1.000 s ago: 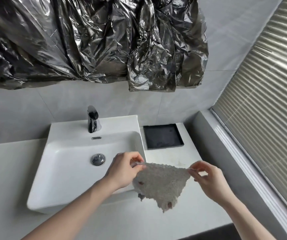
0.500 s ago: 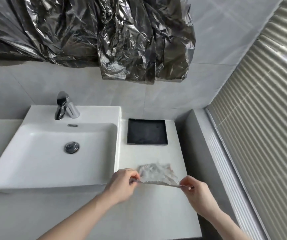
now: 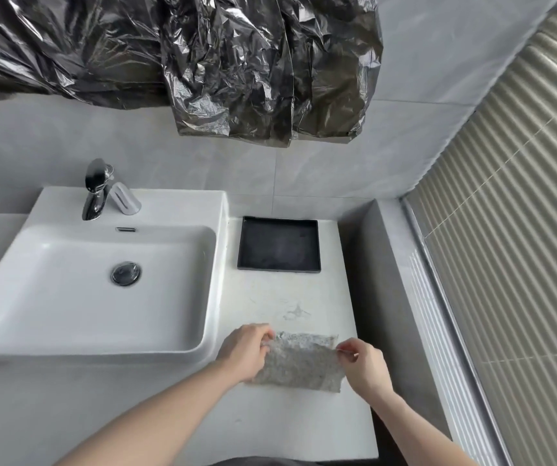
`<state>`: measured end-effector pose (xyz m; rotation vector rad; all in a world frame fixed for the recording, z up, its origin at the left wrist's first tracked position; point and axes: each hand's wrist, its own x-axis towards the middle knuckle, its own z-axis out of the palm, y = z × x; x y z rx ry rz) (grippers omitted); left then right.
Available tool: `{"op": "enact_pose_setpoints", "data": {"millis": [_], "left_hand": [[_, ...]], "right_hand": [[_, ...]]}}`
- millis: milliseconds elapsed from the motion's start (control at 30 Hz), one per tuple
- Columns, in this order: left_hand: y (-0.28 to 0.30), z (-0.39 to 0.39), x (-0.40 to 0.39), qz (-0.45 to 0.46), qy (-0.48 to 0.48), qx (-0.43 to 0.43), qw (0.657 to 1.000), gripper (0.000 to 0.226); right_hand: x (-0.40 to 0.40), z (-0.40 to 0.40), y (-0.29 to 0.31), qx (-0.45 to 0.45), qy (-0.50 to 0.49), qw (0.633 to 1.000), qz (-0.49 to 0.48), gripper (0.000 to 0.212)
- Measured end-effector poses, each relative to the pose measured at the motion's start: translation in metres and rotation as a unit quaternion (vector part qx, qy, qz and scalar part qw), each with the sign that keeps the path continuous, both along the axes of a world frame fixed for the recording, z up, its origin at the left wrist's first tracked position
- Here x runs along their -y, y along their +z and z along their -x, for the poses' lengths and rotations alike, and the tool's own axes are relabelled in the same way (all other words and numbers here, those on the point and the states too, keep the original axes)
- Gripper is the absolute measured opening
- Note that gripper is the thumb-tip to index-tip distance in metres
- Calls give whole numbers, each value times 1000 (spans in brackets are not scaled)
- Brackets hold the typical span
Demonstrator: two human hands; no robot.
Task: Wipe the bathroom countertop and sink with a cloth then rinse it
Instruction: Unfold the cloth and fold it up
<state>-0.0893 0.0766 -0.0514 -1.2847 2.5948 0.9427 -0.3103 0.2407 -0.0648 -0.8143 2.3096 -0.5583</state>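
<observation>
cloth (image 3: 299, 363) – speckled grey, rectangular, on matte countertop (image 3: 287, 428) | left hand (image 3: 245, 351), right hand (image 3: 364, 364) – fingers pinching its corners

Both hands (image 3: 245, 351) (image 3: 364, 364) pinching (fingers curled)

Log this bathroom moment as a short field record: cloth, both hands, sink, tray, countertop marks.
cloth: grey speckled rectangular cloth, spread out low over the white countertop, right of the basin
left hand: left hand pinches the cloth's upper left corner
right hand: right hand pinches the upper right corner
sink: white rectangular ceramic sink, chrome faucet at its back, no water visibly running
tray: black square tray behind the cloth, apart from it
marks: faint grey smudges between tray and cloth
</observation>
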Motion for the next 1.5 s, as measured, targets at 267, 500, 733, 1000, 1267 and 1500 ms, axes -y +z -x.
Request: {"op": "enact_pose_setpoints", "data": {"millis": [267, 500, 733, 1000, 1267, 1500], "left_hand": [[-32, -5, -17, -5, -175, 123, 977, 56], [-44, -18, -27, -50, -229, 164, 958, 62], [-42, -29, -19, -97, -81, 44, 991, 56], [-52, -36, -9, -153, 98, 52, 982, 43], [-60, -22, -3, -208, 167, 57, 962, 56], [-50, -5, 11, -181, 128, 30, 975, 62]], "right_hand": [[19, -2, -45, 47, -42, 992, -111, 75], [35, -13, -59, 85, -111, 982, -130, 45], [64, -43, -27, 156, -154, 975, -45, 12], [95, -95, -18, 360, -72, 930, -3, 46], [71, -66, -48, 137, -72, 985, -78, 50], [88, -68, -60, 158, 2, 981, -114, 11]]}}
